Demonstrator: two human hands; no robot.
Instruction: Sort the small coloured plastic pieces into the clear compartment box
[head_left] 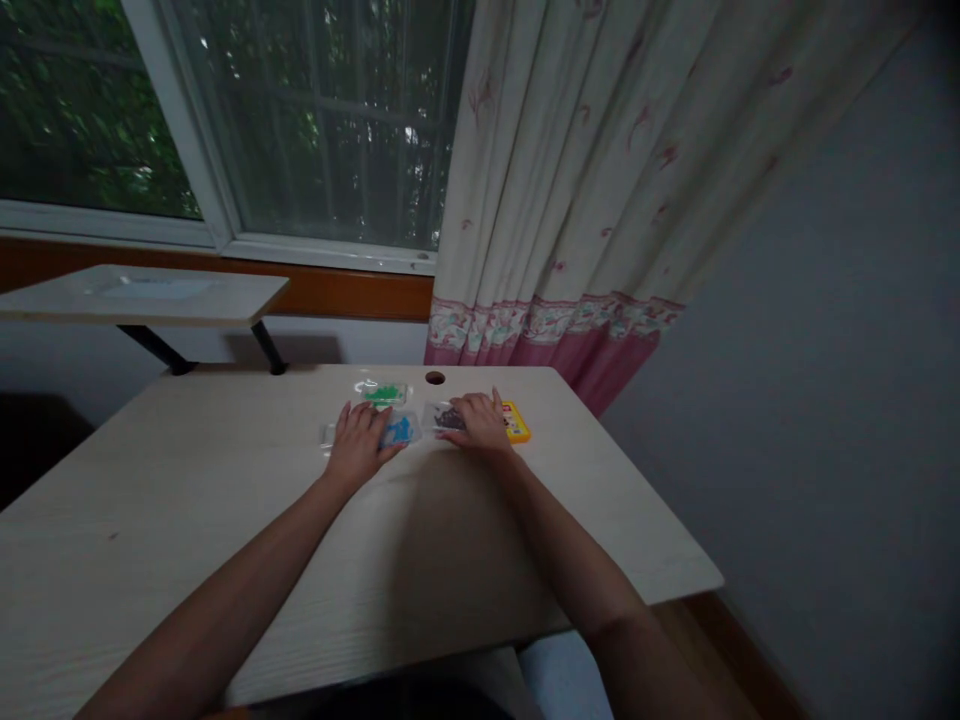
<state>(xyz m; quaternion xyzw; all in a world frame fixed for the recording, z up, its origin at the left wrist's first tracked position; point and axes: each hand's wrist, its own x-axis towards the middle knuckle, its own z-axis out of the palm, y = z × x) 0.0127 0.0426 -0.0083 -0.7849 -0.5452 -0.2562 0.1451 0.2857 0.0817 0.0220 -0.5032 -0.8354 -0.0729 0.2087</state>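
Note:
My left hand (pixel 358 440) rests over a clear plastic packet with blue pieces (pixel 400 430). Its fingers reach the far edge and its thumb the near edge. Just right of it, my right hand (pixel 480 422) has its fingers and thumb at the edges of another clear packet with dark pieces (pixel 448 418). The palm hides part of this packet. A yellow box (pixel 516 422) with a printed face lies beside the right hand, partly covered by it. Beyond the left hand lies a clear packet with green pieces (pixel 385 394).
All this lies on a pale wooden desk (pixel 262 480). A round cable hole (pixel 435 378) is near its back edge. A raised shelf (pixel 247 300) on black legs stands at the back left. A floral curtain (pixel 555 220) hangs behind, and a wall (pixel 810 350) is on the right.

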